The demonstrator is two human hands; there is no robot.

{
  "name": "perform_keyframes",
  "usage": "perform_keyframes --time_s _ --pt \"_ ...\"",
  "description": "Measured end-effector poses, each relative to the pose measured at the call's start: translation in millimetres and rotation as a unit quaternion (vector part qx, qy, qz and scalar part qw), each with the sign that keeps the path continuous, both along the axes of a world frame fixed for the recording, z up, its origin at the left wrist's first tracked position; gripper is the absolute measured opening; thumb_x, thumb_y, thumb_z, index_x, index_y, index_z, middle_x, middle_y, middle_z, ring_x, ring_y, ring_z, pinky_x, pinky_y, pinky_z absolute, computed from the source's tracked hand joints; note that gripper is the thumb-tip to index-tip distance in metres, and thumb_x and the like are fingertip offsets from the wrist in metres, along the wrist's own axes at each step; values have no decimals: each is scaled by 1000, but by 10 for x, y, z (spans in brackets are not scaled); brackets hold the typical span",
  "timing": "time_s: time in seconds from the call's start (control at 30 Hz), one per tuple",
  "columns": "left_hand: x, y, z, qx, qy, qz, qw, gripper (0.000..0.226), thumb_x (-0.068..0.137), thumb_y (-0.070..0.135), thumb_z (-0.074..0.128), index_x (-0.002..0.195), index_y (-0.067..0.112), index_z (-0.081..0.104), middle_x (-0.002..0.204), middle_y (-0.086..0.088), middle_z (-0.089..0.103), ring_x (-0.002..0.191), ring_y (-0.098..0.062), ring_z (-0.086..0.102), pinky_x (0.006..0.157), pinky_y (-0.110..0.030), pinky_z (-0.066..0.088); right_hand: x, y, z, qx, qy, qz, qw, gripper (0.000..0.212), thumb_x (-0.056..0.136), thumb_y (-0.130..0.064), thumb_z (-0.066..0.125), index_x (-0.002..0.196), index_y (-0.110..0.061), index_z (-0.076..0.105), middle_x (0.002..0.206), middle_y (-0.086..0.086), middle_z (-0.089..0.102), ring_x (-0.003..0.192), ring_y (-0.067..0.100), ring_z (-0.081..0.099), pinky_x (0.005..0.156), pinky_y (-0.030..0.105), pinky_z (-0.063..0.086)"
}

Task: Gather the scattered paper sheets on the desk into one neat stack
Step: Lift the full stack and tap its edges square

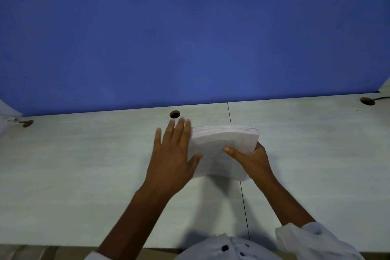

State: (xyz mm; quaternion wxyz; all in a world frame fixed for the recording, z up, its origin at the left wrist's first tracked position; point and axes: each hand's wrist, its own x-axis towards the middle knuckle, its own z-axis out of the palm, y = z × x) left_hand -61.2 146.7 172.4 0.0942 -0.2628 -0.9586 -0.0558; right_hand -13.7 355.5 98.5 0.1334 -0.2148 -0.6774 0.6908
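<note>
A thick stack of white printed paper sheets (221, 145) stands tilted on the pale desk (84, 164), just in front of the blue partition. My right hand (251, 157) grips its right side, thumb on the front sheet and fingers hidden behind the stack. My left hand (173, 154) is flat with straight fingers, pressing against the stack's left edge. The stack's top edges look roughly even and slightly bowed.
A blue partition (190, 38) walls off the desk's far side. Cable holes sit at centre back (175, 114), far right (367, 101) with a cable, and far left (28, 123). A seam (242, 196) runs across the desk. White sleeves show at the bottom.
</note>
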Motion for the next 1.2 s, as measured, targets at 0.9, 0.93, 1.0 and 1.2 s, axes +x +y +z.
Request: perform_keyframes --time_s 0.9,0.93,1.0,1.2 --pt "-165 -38 -443 589 -300 74 747 73 61 44 86 122 23 54 111 9 65 101 -11 65 70 -14 54 23 5 79 55 52 -7 997 44 69 -17 84 102 -34 59 97 -13 67 81 -8 65 62 11 52" --pt "-172 -58 -458 595 -298 74 743 70 61 42 81 122 21 54 110 7 66 101 -14 66 69 -15 54 28 3 80 56 54 -11 997 43 68 -22 82 103 -33 59 98 -12 67 81 -7 66 62 12 52" --pt "-171 -67 -490 599 -306 74 736 74 59 41 82 123 20 54 111 4 66 102 -16 65 70 -16 56 24 -18 63 44 58 -24 997 48 65 -28 80 108 -28 59 100 -9 68 82 -5 66 62 12 52" --pt "-191 -121 -670 581 -332 71 739 81 56 43 87 127 25 52 114 9 64 100 -9 64 79 -22 57 34 -7 -6 37 62 -29 997 51 61 -42 81 104 -27 60 96 -10 67 81 -3 66 63 15 53"
